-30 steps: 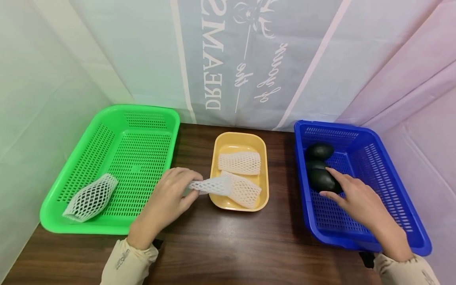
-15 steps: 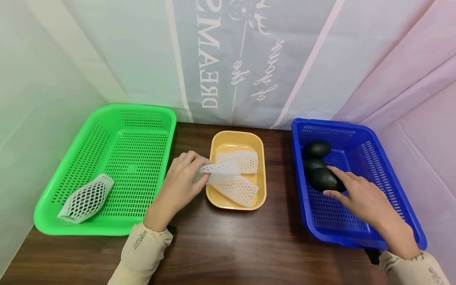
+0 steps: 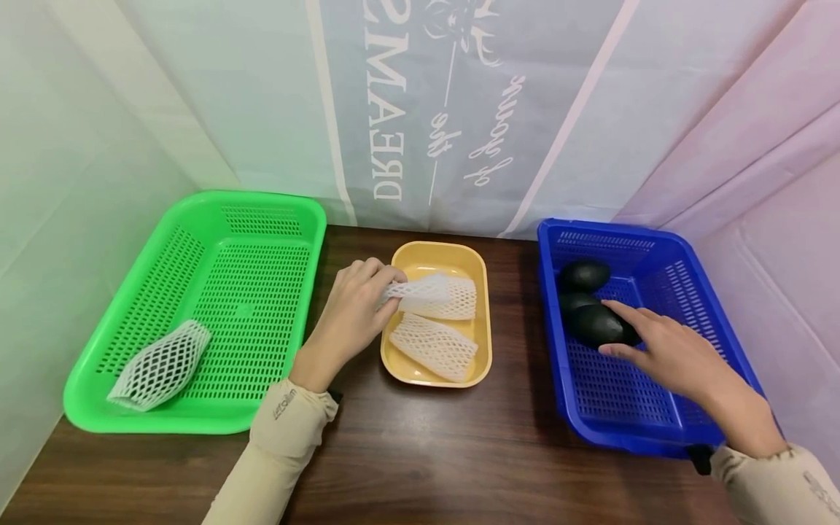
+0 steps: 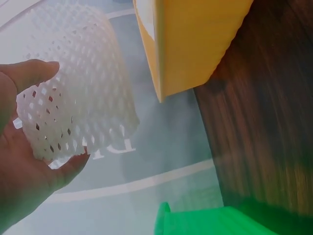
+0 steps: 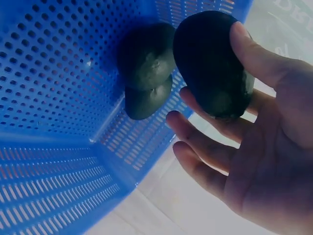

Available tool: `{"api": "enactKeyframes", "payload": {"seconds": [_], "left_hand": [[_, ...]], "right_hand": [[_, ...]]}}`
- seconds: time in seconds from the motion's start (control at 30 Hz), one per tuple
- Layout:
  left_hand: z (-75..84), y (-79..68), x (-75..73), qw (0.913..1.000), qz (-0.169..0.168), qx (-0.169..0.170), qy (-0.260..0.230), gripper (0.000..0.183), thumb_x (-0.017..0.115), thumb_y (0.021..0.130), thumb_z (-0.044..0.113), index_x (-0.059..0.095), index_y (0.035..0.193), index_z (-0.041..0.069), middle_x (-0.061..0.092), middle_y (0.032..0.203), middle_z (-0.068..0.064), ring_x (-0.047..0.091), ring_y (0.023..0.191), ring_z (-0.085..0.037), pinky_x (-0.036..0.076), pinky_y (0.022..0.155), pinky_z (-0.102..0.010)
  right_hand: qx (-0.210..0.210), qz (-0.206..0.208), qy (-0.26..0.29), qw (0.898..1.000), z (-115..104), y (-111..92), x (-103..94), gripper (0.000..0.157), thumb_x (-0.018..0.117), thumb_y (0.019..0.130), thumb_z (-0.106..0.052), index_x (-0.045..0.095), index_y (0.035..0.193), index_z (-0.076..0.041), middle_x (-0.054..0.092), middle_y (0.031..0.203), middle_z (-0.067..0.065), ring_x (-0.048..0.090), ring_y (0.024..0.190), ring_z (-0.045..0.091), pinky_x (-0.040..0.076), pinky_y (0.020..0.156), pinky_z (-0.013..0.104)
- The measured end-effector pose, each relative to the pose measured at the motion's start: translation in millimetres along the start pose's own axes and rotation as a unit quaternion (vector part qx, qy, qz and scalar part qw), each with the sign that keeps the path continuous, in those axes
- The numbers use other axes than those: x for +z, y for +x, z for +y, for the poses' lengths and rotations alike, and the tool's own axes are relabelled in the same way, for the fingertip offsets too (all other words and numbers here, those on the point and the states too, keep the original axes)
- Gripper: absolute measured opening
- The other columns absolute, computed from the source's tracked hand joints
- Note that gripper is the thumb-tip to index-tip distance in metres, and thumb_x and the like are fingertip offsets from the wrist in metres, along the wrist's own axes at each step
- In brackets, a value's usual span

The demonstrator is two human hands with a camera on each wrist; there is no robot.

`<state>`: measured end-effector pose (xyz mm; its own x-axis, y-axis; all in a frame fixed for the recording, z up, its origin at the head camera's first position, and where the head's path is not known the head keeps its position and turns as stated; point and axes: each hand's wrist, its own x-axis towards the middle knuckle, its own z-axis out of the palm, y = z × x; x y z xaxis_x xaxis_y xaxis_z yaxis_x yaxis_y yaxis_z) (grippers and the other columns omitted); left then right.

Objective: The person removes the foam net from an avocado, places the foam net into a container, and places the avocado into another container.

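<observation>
While the left hand (image 3: 354,302) pinches one end of a white foam net (image 3: 420,290) between thumb and fingers, the right hand (image 3: 682,357) grips a dark oval fruit (image 3: 597,326), thumb on one side and fingers curled round the other. The pinched net extends over the yellow tray (image 3: 433,259), partly covering an upper net (image 3: 463,300) that lies inside; whether the two touch cannot be told. A lower net (image 3: 435,348) lies flat and slanted in the near half of the same tray. In the left wrist view the held net appears as a wide, loose tube, with the thumb against its face and a fingertip at its edge. The gripped fruit is within the blue basket (image 3: 663,432), at its left side; a far fruit (image 3: 584,275) and a middle fruit (image 3: 574,300) sit just beyond it, the middle one partly hidden. The right wrist view shows this pair in contact with each other. To the left, the green basket (image 3: 249,284) contains a net-wrapped fruit (image 3: 160,367), tilted in the near left corner. Both baskets and the tray stand on a dark wooden table (image 3: 420,452), before a printed cloth (image 3: 558,44).
</observation>
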<state>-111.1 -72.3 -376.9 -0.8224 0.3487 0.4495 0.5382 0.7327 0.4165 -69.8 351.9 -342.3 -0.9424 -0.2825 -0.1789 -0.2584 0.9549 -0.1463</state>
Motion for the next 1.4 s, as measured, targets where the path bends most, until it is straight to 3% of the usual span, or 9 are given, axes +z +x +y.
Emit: {"api": "enactKeyframes", "payload": {"seconds": [0.2,0.7,1.0,1.27,1.33,1.4], "left_hand": [[-3.9,17.1,10.8,0.9999,-0.011,-0.005,-0.001,0.019,0.07,0.088,0.009,0.066,0.106,0.013,0.063,0.1,-0.005,0.055,0.094,-0.027,0.044,0.096,-0.05],[-18.6,45.6,39.5,0.9984,-0.054,-0.012,0.015,0.019,0.07,0.093,0.02,0.067,0.111,0.017,0.064,0.11,-0.005,0.054,0.103,-0.028,0.04,0.099,-0.05],[-25.8,44.0,61.5,0.9986,-0.046,-0.007,0.024,0.021,0.07,0.092,0.026,0.068,0.111,0.018,0.064,0.112,-0.004,0.054,0.107,-0.029,0.041,0.097,-0.049],[-22.9,49.4,66.7,0.9987,0.041,0.029,0.009,0.021,0.074,0.089,0.018,0.068,0.109,0.016,0.065,0.114,-0.005,0.055,0.108,-0.029,0.041,0.097,-0.048],[-22.2,50.8,66.7,0.9991,0.033,0.026,0.007,0.022,0.073,0.089,0.018,0.068,0.11,0.017,0.065,0.116,-0.005,0.055,0.11,-0.029,0.041,0.098,-0.048],[-22.3,51.0,67.5,0.9998,0.004,0.017,0.011,0.023,0.072,0.09,0.021,0.066,0.112,0.019,0.064,0.119,-0.005,0.053,0.112,-0.029,0.039,0.099,-0.049]], "right_hand": [[-0.001,-0.022,0.009,1.0,3,13,1.1,0.075,0.064,0.094,-0.045,0.038,0.15,-0.003,0.051,0.137,0.037,0.052,0.119,0.057,0.047,0.084,0.066],[-0.037,-0.073,0.055,0.995,17,34,10.2,0.076,0.069,0.09,-0.041,0.041,0.147,0.0,0.046,0.141,0.039,0.043,0.129,0.058,0.04,0.098,0.069],[-0.036,-0.088,0.056,0.994,15,36,19.4,0.075,0.072,0.087,-0.04,0.046,0.144,0.001,0.043,0.139,0.043,0.042,0.126,0.062,0.042,0.093,0.071],[-0.042,-0.092,0.046,0.994,17,38,23.9,0.068,0.075,0.085,-0.034,0.051,0.139,0.002,0.051,0.132,0.042,0.052,0.119,0.057,0.047,0.089,0.065],[-0.041,-0.092,0.051,0.994,17,38,23.7,0.066,0.075,0.086,-0.032,0.051,0.138,0.002,0.054,0.131,0.039,0.053,0.119,0.056,0.047,0.09,0.064],[-0.045,-0.089,0.054,0.994,18,38,23.0,0.064,0.075,0.086,-0.03,0.052,0.136,0.003,0.057,0.128,0.037,0.055,0.117,0.054,0.047,0.089,0.063]]}}
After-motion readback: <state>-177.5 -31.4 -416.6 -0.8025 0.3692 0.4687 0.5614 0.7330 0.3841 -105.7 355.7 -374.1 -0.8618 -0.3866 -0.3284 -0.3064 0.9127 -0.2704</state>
